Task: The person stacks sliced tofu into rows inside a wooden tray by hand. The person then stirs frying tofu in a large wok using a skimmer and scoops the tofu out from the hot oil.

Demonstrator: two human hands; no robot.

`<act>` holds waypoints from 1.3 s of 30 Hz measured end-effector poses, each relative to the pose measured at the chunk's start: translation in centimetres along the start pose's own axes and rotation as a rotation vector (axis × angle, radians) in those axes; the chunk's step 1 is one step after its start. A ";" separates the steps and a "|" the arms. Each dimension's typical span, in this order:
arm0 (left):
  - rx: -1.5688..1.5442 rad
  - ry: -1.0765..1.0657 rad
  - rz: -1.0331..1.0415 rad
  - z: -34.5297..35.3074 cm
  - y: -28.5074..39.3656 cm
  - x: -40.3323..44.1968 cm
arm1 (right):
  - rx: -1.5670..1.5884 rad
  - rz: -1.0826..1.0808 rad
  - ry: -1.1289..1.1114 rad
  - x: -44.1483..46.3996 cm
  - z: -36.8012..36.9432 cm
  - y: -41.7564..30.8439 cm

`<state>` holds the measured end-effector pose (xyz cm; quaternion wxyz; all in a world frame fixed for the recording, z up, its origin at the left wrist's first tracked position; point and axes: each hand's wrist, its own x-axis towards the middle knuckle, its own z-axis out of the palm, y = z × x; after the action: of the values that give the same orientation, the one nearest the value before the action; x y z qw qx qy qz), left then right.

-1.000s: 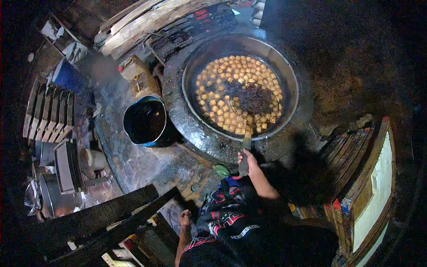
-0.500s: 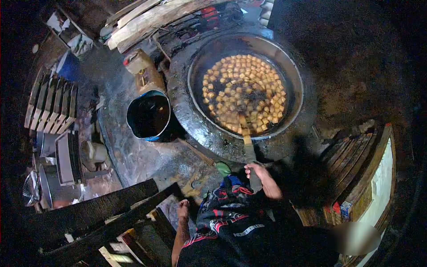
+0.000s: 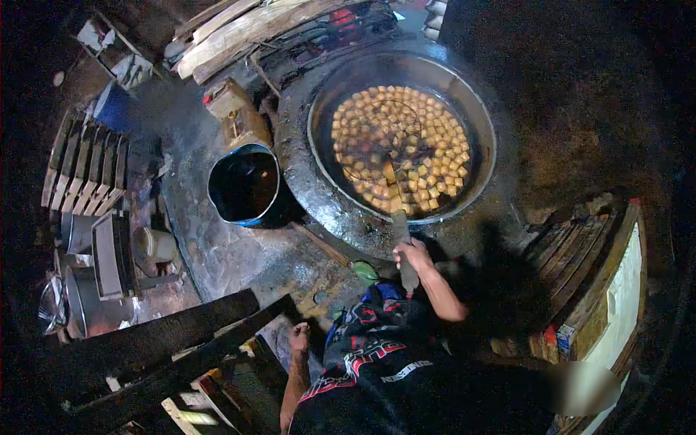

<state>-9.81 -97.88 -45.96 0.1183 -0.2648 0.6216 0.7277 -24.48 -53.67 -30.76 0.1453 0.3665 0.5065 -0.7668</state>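
Observation:
My right hand (image 3: pixel 413 255) is wrapped round the thick grey grip of a long-handled skimmer (image 3: pixel 396 199). Its handle slants over the near rim of a large round frying pan (image 3: pixel 486 174), and its thin wire ring lies among the food. Many golden cubes (image 3: pixel 453 156), which look like frying tofu, float in dark oil there. Beside my body, at the lower left, my left hand (image 3: pixel 299 338) hangs with its fingers curled in; no object shows in it. Between the hands, near my shirt, lies a green rounded thing (image 3: pixel 365 271).
Left of the pan stand a blue-rimmed bucket (image 3: pixel 254 220) of dark liquid and a dirty jerrycan (image 3: pixel 235 112). Firewood (image 3: pixel 246 32) lies behind. Wooden racks (image 3: pixel 83 170) and a pale pail (image 3: pixel 156 245) are far left; stacked wooden trays (image 3: pixel 580 268) stand right.
My right hand has moved slightly forward and up, and the skimmer's ring has gone farther towards the pan's far side. Cubes have shifted around it. My left hand has hardly moved.

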 end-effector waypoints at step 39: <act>0.185 0.045 -0.085 3.1 2.4 0.1 | 0.829 0.067 -0.209 2.5 -7.8 8.2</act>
<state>-11.81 -95.35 -43.72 0.1591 -0.2950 0.6768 0.6555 -18.06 -50.02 -39.71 0.0611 0.3307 0.1261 -0.9333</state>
